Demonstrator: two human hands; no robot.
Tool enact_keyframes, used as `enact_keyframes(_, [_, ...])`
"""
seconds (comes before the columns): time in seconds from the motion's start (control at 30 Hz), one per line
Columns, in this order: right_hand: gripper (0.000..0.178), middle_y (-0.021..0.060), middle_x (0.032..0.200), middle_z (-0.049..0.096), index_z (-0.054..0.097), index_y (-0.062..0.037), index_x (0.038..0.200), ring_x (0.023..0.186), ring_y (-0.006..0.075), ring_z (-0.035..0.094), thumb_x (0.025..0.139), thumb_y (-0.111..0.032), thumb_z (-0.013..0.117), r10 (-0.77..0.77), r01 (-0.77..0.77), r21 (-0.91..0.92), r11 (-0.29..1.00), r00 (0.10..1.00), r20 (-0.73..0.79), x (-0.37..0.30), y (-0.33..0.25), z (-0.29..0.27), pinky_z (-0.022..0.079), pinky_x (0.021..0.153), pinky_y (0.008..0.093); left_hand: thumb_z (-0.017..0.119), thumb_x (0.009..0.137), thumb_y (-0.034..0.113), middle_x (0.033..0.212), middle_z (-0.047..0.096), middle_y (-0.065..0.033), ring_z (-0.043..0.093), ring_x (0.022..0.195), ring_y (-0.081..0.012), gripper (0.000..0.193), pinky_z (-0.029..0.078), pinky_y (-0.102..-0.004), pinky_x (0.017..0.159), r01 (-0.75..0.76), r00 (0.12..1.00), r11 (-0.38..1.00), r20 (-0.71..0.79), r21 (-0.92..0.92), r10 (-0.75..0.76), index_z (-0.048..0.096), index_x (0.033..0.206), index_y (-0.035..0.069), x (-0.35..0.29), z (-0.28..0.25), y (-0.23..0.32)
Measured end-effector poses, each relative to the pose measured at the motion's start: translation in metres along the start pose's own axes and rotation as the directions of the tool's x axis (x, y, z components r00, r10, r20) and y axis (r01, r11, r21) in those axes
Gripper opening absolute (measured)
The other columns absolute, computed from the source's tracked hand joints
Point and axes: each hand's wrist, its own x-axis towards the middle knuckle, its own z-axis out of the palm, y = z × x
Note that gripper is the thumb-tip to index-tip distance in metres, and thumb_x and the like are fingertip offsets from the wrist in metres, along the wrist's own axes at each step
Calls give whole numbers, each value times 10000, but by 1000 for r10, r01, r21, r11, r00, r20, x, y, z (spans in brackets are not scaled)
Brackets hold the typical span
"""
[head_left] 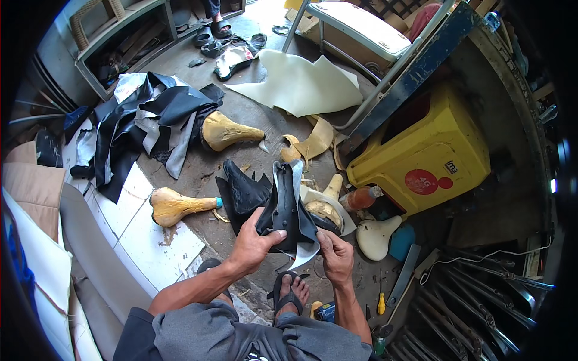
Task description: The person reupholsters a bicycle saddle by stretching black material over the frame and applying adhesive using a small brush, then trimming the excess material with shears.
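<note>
In front of my knees I hold a black bicycle saddle shell [283,207], its narrow end pointing away from me and grey-backed cover material around its edges. My left hand [251,245] grips its left side, thumb lying on top. My right hand [336,256] pinches the right edge, where a flap of grey-backed cover material [306,253] hangs down. Just beyond my left hand, a crumpled black cover [244,191] lies on the floor. Yellowed foam saddle pads [174,206] lie farther left and ahead [229,131]. Whatever lies under my right fingertips is hidden.
Black and grey material scraps [159,114] are heaped at left. A cream foam sheet [301,81] lies ahead, near a folding chair [361,27]. At right are a tipped yellow plastic stool [421,150], a pale saddle pad [376,237], a screwdriver [381,301] and metal tubes [463,301].
</note>
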Motion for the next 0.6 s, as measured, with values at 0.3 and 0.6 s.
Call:
enact_keyframes(0.3, [211,26,756,712,712,73,1131,691,54,627,1013,-85,638,-431,356,-633,687,901,38,-4,-3,0,533,631,251,721,875,-6,1078,696,-68,646,958,-118,414,536,-290,886,-140,984,865,-27,482,175,557,1254,-16,-5,2,5])
enact_keyframes(0.6, [270,15,901,715,709,59,1186,777,63,625,1048,-150,606,169,-173,72,982,984,57,0,-3,-3,521,671,252,749,871,7,1080,700,-71,649,965,-117,441,537,-287,881,-154,986,853,20,498,166,557,1267,-19,-9,-3,11])
